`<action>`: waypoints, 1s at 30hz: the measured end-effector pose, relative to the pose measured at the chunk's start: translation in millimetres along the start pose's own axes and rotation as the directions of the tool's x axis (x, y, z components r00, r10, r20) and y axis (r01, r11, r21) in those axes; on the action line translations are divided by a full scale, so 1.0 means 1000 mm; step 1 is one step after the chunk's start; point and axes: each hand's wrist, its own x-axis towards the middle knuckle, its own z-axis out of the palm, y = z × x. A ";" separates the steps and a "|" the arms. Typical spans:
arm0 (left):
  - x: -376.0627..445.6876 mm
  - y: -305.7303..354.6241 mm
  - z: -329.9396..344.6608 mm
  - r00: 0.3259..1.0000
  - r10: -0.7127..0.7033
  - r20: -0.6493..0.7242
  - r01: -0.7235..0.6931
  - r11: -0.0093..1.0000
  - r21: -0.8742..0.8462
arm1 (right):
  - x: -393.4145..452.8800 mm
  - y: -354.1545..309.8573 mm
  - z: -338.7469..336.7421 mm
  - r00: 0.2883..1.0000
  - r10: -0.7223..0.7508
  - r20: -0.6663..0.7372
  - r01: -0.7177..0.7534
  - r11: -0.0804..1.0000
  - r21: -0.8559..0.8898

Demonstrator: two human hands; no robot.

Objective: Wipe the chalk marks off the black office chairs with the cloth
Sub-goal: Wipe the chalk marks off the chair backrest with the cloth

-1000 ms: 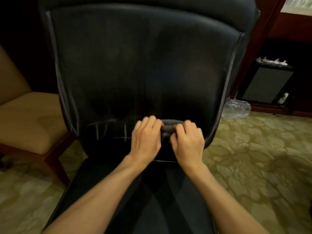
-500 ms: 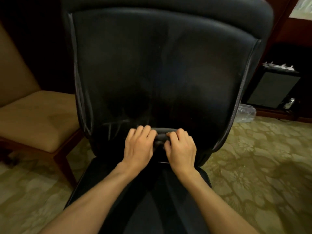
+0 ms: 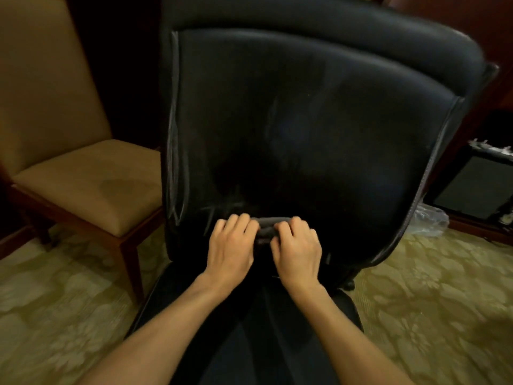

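A black office chair (image 3: 319, 120) fills the middle of the view, its backrest facing me. Faint white chalk marks (image 3: 219, 211) show low on the backrest, left of centre, just above my left hand. Both hands lie side by side at the bottom of the backrest on a dark grey cloth (image 3: 268, 226), bunched into a roll. My left hand (image 3: 231, 245) grips its left end with curled fingers. Gripping the right end is my right hand (image 3: 298, 248). Most of the cloth is hidden under the hands.
A tan upholstered chair (image 3: 77, 173) with wooden legs stands close on the left. A dark box (image 3: 472, 187) and a crumpled clear plastic bag (image 3: 429, 220) sit on the right by the wall. Patterned green carpet (image 3: 430, 301) surrounds the chair.
The view has swung so the chair sits further right and the tan chair shows more. Both hands stay together on the cloth at the bottom of the backrest, partly covering the chalk marks.
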 end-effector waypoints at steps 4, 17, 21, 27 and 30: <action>0.033 0.000 -0.026 0.997 -0.025 -0.071 0.023 1.000 -0.019 | 0.031 0.000 -0.017 0.996 -0.019 -0.087 0.024 0.998 0.057; 0.031 -0.037 -0.038 0.985 -0.091 -0.144 0.096 0.995 0.029 | 0.055 -0.045 0.011 0.970 0.010 -0.242 0.023 0.991 0.135; 0.022 -0.048 -0.046 0.993 -0.053 -0.104 0.054 0.999 0.007 | 0.050 -0.046 0.003 0.988 -0.066 -0.138 0.083 0.989 0.120; 0.091 -0.052 -0.098 0.953 -0.152 -0.263 0.153 0.988 -0.017 | 0.136 -0.072 -0.032 0.970 -0.002 -0.244 0.042 0.987 0.156; 0.073 -0.057 -0.085 0.962 -0.157 -0.225 0.162 0.987 0.005 | 0.118 -0.078 -0.011 0.974 0.017 -0.227 0.014 0.991 0.132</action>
